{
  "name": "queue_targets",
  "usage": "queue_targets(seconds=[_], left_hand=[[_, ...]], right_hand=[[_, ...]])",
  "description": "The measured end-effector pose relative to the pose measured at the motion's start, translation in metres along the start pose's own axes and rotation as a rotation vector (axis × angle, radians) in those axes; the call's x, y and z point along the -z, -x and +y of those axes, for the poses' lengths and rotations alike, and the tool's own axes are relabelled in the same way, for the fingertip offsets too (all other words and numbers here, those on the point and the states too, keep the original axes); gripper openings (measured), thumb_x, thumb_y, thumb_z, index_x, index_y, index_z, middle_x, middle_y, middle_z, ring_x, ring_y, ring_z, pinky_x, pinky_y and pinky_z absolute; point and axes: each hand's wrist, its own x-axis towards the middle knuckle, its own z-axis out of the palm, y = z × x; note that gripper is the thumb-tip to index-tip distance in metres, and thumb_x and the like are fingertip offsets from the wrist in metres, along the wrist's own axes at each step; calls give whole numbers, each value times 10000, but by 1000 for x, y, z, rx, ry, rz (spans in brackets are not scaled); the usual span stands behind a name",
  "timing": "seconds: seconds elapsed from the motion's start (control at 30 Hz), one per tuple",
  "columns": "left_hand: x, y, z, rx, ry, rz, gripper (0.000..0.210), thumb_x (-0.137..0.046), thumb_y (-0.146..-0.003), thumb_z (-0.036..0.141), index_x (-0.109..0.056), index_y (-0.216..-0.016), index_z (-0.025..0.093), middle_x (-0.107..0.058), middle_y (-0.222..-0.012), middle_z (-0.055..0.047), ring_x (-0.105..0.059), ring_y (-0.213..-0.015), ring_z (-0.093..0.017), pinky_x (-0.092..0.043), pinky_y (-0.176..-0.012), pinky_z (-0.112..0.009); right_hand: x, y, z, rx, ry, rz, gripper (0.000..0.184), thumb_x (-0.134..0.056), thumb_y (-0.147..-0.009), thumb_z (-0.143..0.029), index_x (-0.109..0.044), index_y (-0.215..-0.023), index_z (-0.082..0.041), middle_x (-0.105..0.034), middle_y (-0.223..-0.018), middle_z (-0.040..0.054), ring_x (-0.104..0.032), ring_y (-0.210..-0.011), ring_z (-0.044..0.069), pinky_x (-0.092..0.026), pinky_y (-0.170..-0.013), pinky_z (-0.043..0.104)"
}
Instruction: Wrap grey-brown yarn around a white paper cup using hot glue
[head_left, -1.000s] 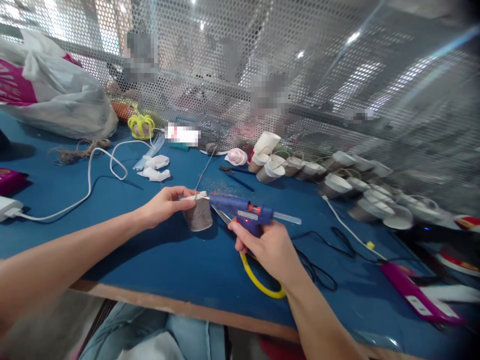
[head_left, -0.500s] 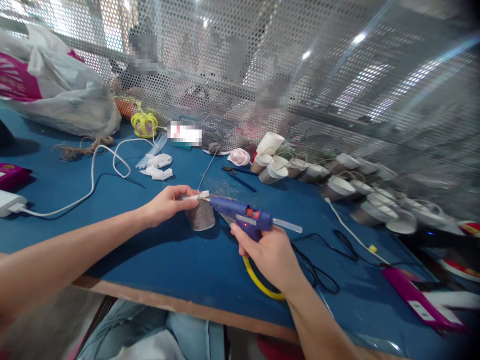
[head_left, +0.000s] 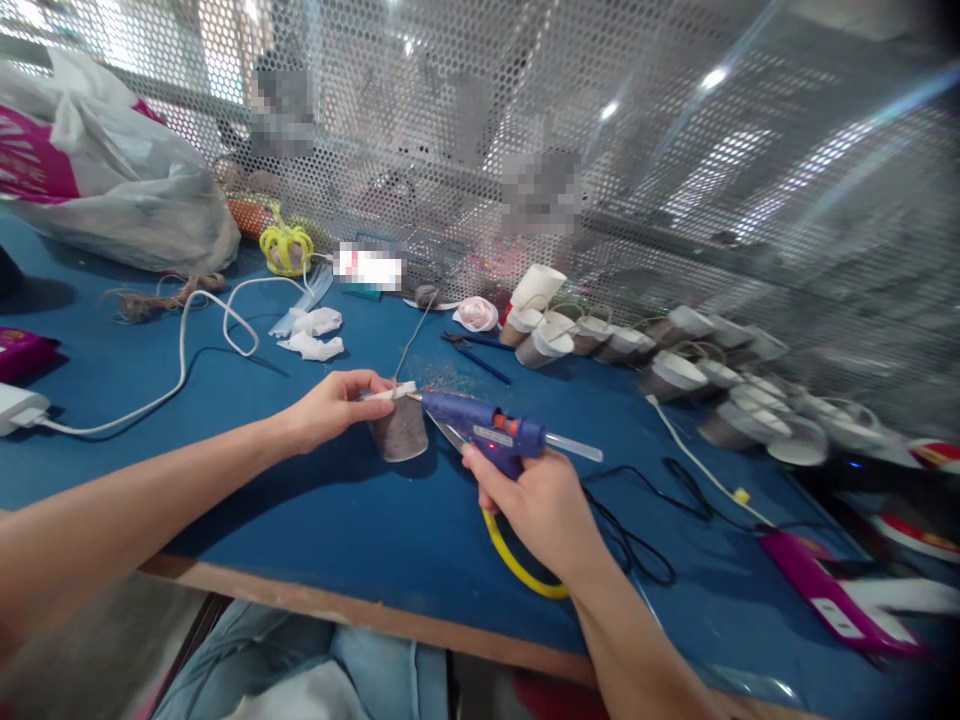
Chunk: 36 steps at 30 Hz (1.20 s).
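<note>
Near the middle of the blue table, my left hand (head_left: pixel 346 408) pinches the white rim of a small grey-brown cup (head_left: pixel 400 432), tilted in its grip. A thin grey string (head_left: pixel 414 338) runs from the rim up to a small ball of string (head_left: pixel 427 296). My right hand (head_left: pixel 541 508) is closed around a blue glue gun (head_left: pixel 491 425), a clear glue stick jutting from its back. The gun's nozzle touches or nearly touches the cup's rim. Under the right hand lie scissors with a yellow handle (head_left: pixel 517 565), partly hidden.
Several similar cups (head_left: pixel 676 375) with string handles stand at the right. Blue-handled pliers (head_left: pixel 480 358), a pink ribbon roll (head_left: pixel 476 314) and crumpled white scraps (head_left: pixel 313 333) lie behind my hands. A plastic bag (head_left: pixel 127 170) fills the back left. Black cable (head_left: pixel 637 545) and a magenta power strip (head_left: pixel 840 585) lie right.
Almost nothing differs. Both hands keep their hold, with the nozzle still at the cup's rim; the whole view has shifted slightly.
</note>
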Motion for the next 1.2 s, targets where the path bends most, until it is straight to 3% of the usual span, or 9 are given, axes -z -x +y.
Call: queue_targets(seconds=[0.27,0.93,1.2], left_hand=[[0,1,1,-1,13,-13,249,-710,-591,312,-529,-581,141,-654,-786,-37,-489,-1087,-234,-317,-923,-344],[1,0,0,17,31,-22,235,-700,-609,283,-518,-598,135,-653,-936,-75,-474,-1108,-233,-320,-913,-349],[3,0,2,-13,-11,-56,230,-684,-625,264,-496,-584,138,-621,-708,-6,-533,-968,-193,-334,-856,-312]], right_hand=[[-1,-4,6,-29,-37,-11,256,-505,-733,-383,-580,-645,-155,-538,-373,-16,-550,-351,131,-455,-420,224],[-7,3,-4,-8,-45,-25,215,-517,-738,-347,-562,-644,-159,-525,-384,-26,-538,-360,122,-453,-433,225],[1,-2,-4,-53,-64,-40,237,-506,-742,-345,-567,-608,-159,-517,-372,-22,-543,-368,124,-456,-436,223]])
